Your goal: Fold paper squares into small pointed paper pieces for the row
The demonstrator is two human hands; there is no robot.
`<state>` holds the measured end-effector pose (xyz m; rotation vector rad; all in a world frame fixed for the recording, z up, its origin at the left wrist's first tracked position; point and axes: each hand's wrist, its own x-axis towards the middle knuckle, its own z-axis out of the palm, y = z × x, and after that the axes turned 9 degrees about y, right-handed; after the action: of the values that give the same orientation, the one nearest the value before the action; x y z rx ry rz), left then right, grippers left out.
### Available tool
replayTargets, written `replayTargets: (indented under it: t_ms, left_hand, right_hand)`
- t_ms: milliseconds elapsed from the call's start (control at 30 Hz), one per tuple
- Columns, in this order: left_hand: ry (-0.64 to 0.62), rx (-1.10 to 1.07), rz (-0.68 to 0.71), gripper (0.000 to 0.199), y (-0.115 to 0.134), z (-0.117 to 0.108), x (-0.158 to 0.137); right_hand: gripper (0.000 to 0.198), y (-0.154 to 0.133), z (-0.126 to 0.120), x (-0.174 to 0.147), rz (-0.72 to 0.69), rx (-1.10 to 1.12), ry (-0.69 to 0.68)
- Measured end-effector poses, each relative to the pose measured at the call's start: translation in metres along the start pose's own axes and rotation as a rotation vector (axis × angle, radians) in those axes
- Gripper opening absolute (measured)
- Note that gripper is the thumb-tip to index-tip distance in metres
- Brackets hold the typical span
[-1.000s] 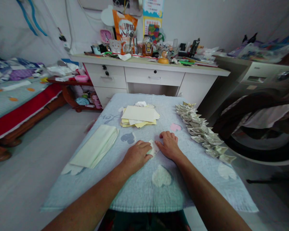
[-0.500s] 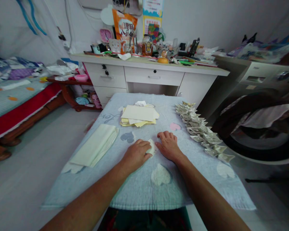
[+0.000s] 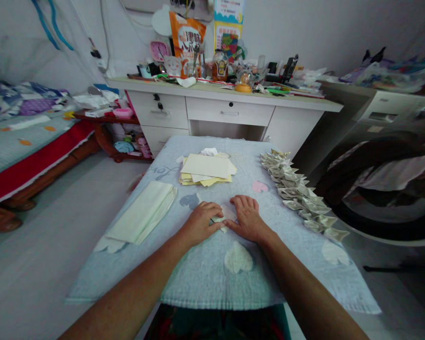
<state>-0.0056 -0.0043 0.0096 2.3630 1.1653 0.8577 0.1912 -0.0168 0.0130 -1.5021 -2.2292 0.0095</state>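
A: What has changed since a second ago?
B: The right hand (image 3: 247, 217). Its thumb was a little apart from the left thumb; now the two thumbs come close together at the near edge of the small paper (image 3: 217, 219). The tall stack of cut sheets (image 3: 208, 166) and the row of folded pieces (image 3: 297, 191) have stayed put.
A: And where is the paper?
B: Between the hands, flat on the cloth (image 3: 198, 283), partly hidden under the fingers of the left hand (image 3: 200, 223).
A: Is either hand gripping it?
B: The left is curled over it – pinching or only pressing, I can't tell. The right isn't clenched; its fingers spread loosely on the far side, thumb at the paper.
A: What about the materials?
B: The small paper is pale and thin, its outline mostly covered. The stack is cream and yellow, edges uneven. The folded pieces are greyish, sharp-pointed, nested in a slanting line. At left lies a pale green folded bundle (image 3: 141, 212), long and layered – all on soft, blue, heart-printed fabric.
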Motion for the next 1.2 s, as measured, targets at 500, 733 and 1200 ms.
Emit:
replayTargets:
  t_ms: [500,733,1200]
  left_hand:
    - [0.0,0.103,-0.157,0.025,-0.016,-0.006,0.005]
    - [-0.029,0.141,-0.128,0.036,-0.017,-0.006,0.004]
    - [-0.083,0.251,-0.073,0.038,-0.02,-0.002,0.005]
  right_hand:
    - [0.045,-0.002,-0.006,0.002,0.012,0.047,-0.001]
    - [0.005,-0.014,-0.008,0.002,-0.116,0.121,-0.131]
    - [0.029,-0.016,-0.002,0.003,-0.059,0.09,-0.11]
